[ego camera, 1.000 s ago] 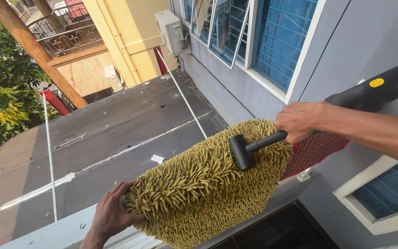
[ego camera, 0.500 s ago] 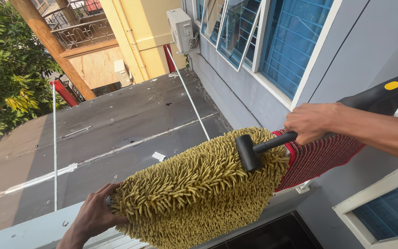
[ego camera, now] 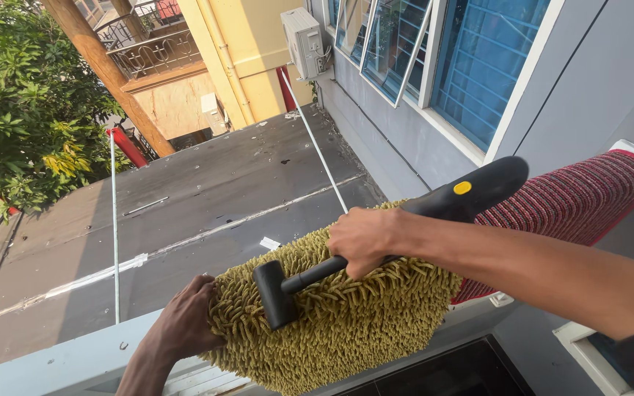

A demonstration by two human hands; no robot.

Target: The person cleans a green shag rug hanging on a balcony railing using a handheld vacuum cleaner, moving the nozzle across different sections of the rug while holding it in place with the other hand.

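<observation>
A shaggy olive-yellow mat (ego camera: 354, 323) hangs over a pale ledge (ego camera: 53, 363) high above a roof. Its red striped backing (ego camera: 566, 198) shows at the right, draped over the ledge corner. My left hand (ego camera: 185, 323) grips the mat's left edge against the ledge. My right hand (ego camera: 361, 238) holds a black rubber mallet (ego camera: 277, 293) by its handle, with the mallet head pressed on the mat's pile near its left side. The black butt of the handle, with a yellow dot (ego camera: 462, 188), sticks out behind my right hand.
Below lies a grey flat roof (ego camera: 185, 213) with two white lines strung across it. A grey wall with blue windows (ego camera: 471, 66) rises at the right, with an air-conditioner unit (ego camera: 304, 40). Trees stand at the far left; a yellow building is behind.
My right hand has swung the mallet leftward and down across the mat, from its right part to its left part. My left hand keeps its grip on the mat's edge.
</observation>
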